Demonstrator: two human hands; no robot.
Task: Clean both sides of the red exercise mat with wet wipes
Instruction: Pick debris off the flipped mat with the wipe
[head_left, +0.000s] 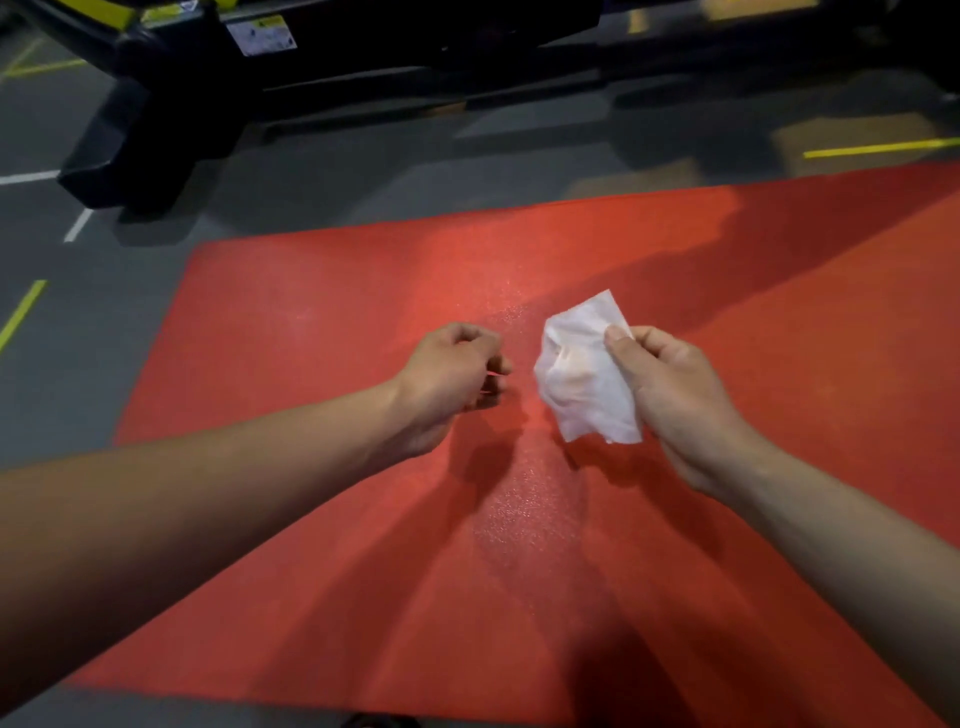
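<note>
Red exercise mat (363, 322) lies flat on the grey floor (62, 364) beneath both my arms. My right hand (670, 384) pinches a crumpled white wet wipe (582, 374) between thumb and fingers, held above the mat. My left hand (447, 379) hovers just beside it, fingers curled inward, holding nothing. Dark gym equipment (171, 104) stands beyond the far edge.
</note>
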